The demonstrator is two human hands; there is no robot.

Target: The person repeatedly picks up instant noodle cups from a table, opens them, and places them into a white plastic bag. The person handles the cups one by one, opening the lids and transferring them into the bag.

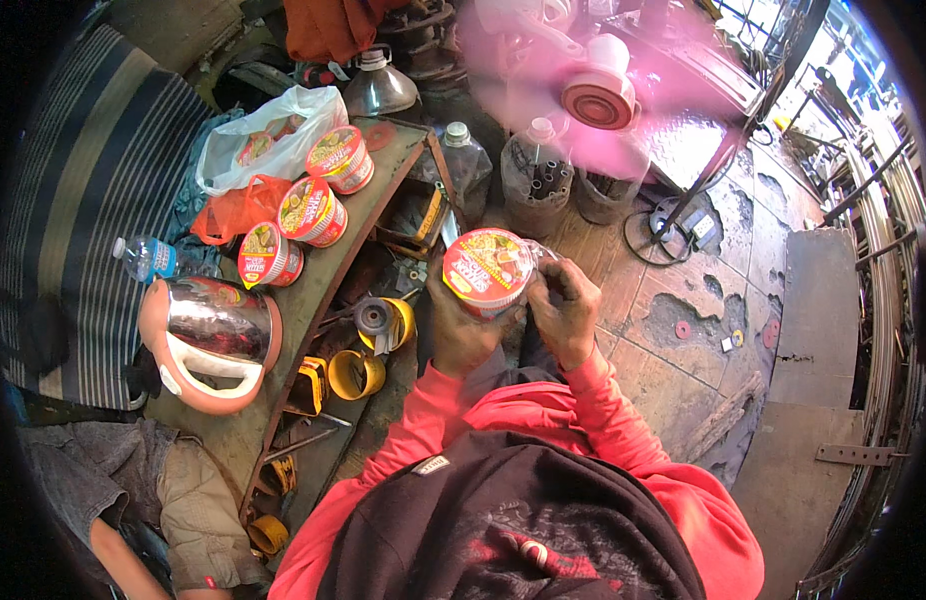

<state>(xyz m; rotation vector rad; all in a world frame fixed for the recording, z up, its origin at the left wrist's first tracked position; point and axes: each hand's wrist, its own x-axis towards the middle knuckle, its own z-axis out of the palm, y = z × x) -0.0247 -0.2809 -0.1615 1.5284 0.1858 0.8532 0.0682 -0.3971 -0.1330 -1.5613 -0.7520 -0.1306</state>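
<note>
An instant noodle cup (488, 265) with a red and white lid sits upright in my left hand (459, 332), whose fingers wrap its side and are partly hidden beneath it. Beside the cup's right rim, my right hand (567, 308) is closed, pinching a bit of clear plastic wrap (543, 250). Three more noodle cups stand in a row on the bench to the left: a near one (269, 256), a middle one (312, 211) and a far one (340, 158).
The wooden bench (368, 205) carries an electric kettle (218, 330), a water bottle (155, 258) and a white plastic bag (273, 130). Below are yellow containers (357, 374) and tools. A pink fan (597, 102) spins ahead. Another person's leg (205, 505) shows at lower left. Metal rods (883, 260) line the right.
</note>
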